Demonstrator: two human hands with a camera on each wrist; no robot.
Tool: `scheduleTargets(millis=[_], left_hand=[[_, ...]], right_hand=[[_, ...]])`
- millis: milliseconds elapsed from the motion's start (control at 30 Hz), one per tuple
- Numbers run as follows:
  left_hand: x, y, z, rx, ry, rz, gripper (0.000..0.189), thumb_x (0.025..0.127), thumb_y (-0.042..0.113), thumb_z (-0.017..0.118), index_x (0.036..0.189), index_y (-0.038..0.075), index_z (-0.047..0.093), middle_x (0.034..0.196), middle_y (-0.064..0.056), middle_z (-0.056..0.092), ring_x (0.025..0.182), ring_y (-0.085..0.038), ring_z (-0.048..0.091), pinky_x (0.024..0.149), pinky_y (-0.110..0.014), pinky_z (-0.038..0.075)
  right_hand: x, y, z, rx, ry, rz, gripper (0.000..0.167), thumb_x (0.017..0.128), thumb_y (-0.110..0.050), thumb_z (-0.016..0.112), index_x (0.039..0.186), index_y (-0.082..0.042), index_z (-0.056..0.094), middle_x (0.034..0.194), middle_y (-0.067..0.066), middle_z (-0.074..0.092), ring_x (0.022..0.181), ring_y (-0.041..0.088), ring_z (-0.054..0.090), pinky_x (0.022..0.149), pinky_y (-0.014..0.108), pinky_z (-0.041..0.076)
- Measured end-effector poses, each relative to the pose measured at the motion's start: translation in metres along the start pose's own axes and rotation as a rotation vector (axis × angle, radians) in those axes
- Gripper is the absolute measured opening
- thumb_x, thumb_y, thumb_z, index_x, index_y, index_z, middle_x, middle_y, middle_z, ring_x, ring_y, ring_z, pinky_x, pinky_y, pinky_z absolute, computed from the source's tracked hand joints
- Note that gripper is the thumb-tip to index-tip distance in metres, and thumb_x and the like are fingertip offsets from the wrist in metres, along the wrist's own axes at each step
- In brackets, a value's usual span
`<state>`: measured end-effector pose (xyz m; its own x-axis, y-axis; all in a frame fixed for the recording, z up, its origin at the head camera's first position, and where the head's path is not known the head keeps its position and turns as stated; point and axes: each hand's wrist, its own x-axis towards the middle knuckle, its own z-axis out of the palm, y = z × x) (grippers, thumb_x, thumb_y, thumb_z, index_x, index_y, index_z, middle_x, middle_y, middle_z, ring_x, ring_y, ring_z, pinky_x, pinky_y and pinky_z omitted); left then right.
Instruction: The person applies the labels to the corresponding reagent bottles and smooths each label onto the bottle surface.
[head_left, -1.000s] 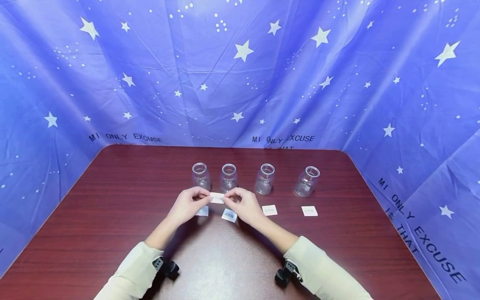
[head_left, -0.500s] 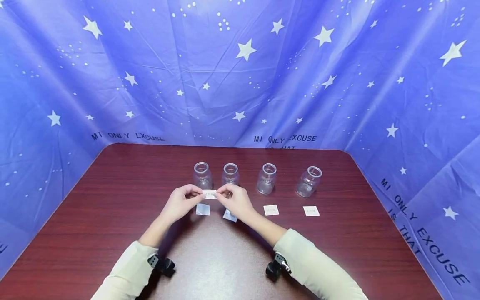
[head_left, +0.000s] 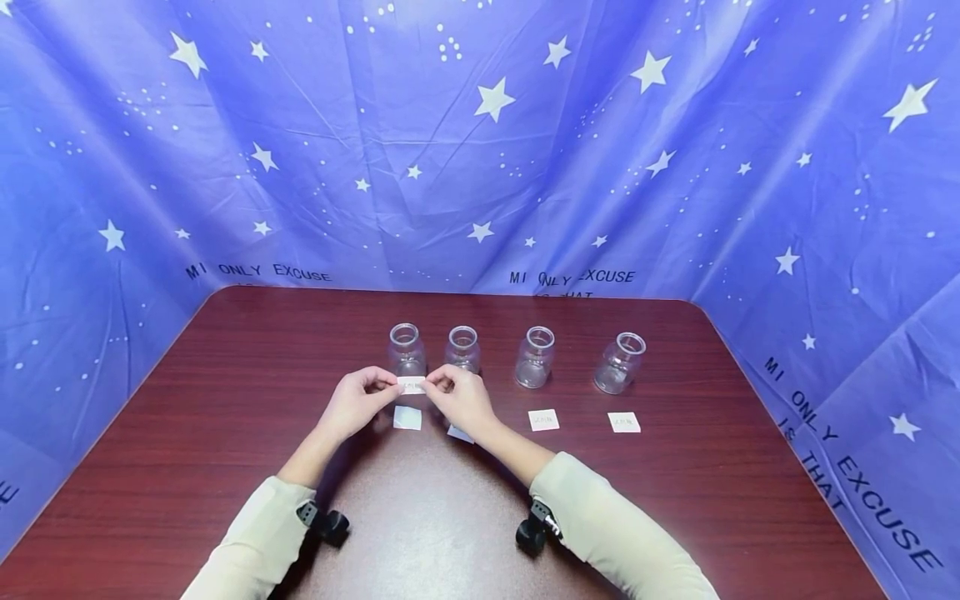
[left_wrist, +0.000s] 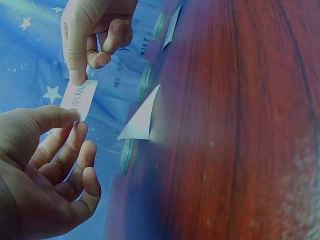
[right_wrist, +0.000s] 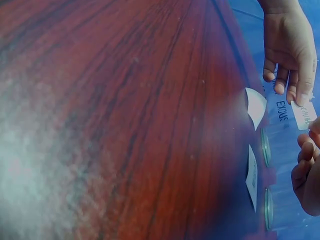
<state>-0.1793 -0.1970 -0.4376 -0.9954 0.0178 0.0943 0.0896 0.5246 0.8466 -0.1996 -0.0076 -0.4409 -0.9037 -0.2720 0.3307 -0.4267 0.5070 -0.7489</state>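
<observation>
Both hands pinch a small white label (head_left: pixel 411 385) with printed dark characters, one at each end. My left hand (head_left: pixel 354 405) grips its left edge between thumb and index finger; the other fingers curl loosely in the left wrist view. At its right edge, my right hand (head_left: pixel 462 403) pinches with thumb and fingertips. Behind the label stands the leftmost glass jar (head_left: pixel 407 352), its lower front overlapped by the label in the head view. On the table just below lies a blank white paper square (head_left: pixel 407 418), its edge lifted in the wrist views.
To the right stand a second jar (head_left: pixel 462 340), partly behind my right hand, a third jar (head_left: pixel 535 358) and a fourth jar (head_left: pixel 619 364). Printed labels lie before them: one (head_left: pixel 461 434) half hidden by my right wrist, another (head_left: pixel 543 420), and one far right (head_left: pixel 624 422).
Both hands have moved left and slightly away from me, carrying the label from between the first two jars to the front of the leftmost one. The blank paper square is now uncovered.
</observation>
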Motion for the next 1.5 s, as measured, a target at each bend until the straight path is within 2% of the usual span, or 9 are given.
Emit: scheduleTargets(millis=[467,833,1133,1500], left_hand=[[0.008,-0.006,0.001,0.023,0.041,-0.035,0.013,0.082,0.014,0.068,0.090,0.004,0.067,0.078,-0.007,0.067,0.067,-0.009,0.055,0.062,-0.021,0.044],[0.012,-0.010,0.002,0.000,0.039,-0.047,0.014,0.083,0.014,0.068,0.090,0.003,0.066,0.078,-0.008,0.068,0.064,-0.008,0.058,0.059,-0.021,0.046],[0.012,-0.011,0.002,-0.037,0.043,-0.042,0.014,0.082,0.012,0.068,0.090,0.000,0.065,0.075,-0.008,0.067,0.066,-0.019,0.063,0.055,-0.021,0.047],[0.014,-0.013,0.002,0.004,0.053,-0.063,0.016,0.082,0.015,0.068,0.091,0.002,0.066,0.075,-0.007,0.067,0.062,-0.008,0.056,0.055,-0.021,0.044]], right_hand=[[0.004,-0.006,0.010,-0.030,0.032,0.119,0.012,0.084,-0.025,0.066,0.085,-0.014,0.068,0.068,-0.002,0.065,0.056,0.000,0.047,0.055,0.017,0.038],[0.006,-0.003,0.016,-0.051,0.060,0.133,0.011,0.084,-0.027,0.066,0.083,-0.017,0.068,0.065,-0.005,0.063,0.055,-0.001,0.047,0.054,0.018,0.038],[0.007,-0.002,0.020,-0.080,0.058,0.139,0.012,0.085,-0.029,0.066,0.085,-0.017,0.068,0.067,-0.006,0.064,0.056,-0.001,0.047,0.055,0.019,0.039],[0.010,-0.002,0.023,-0.089,0.066,0.155,0.013,0.085,-0.030,0.065,0.087,-0.017,0.069,0.066,-0.006,0.064,0.055,-0.001,0.048,0.056,0.019,0.039]])
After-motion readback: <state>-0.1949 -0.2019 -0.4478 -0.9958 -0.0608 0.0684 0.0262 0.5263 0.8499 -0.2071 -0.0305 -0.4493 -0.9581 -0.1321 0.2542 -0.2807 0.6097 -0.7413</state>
